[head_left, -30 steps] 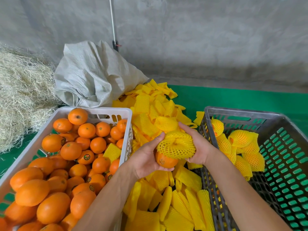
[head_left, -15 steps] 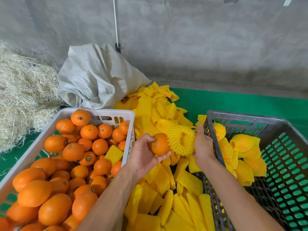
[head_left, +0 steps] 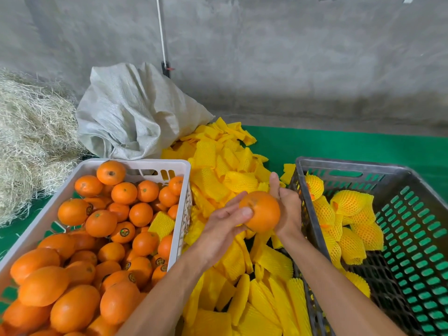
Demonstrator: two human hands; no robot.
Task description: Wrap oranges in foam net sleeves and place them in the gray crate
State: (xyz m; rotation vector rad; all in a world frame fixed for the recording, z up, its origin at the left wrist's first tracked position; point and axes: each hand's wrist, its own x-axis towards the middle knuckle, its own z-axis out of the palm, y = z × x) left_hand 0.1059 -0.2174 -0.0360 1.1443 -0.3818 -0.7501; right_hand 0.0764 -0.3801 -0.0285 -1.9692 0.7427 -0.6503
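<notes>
A bare orange (head_left: 263, 212) sits between my two hands above the pile of yellow foam net sleeves (head_left: 213, 170). My left hand (head_left: 223, 226) holds it from the left, thumb on its front and fingers behind it. My right hand (head_left: 289, 209) presses its palm against the orange's right side with the fingers straight, pointing up. No sleeve shows on this orange. The gray crate (head_left: 363, 167) stands just right of my hands and holds several wrapped oranges (head_left: 349, 202) in its near-left part.
A white crate (head_left: 145, 163) full of unwrapped oranges stands on the left. Behind it lie a gray woven sack (head_left: 135, 112) and a heap of straw (head_left: 31, 141). Everything rests on a green mat (head_left: 339, 146) before a concrete wall.
One second ago a sleeve half covered the orange. It came off to the right, and now the orange is bare between both hands, shifted right toward the gray crate.
</notes>
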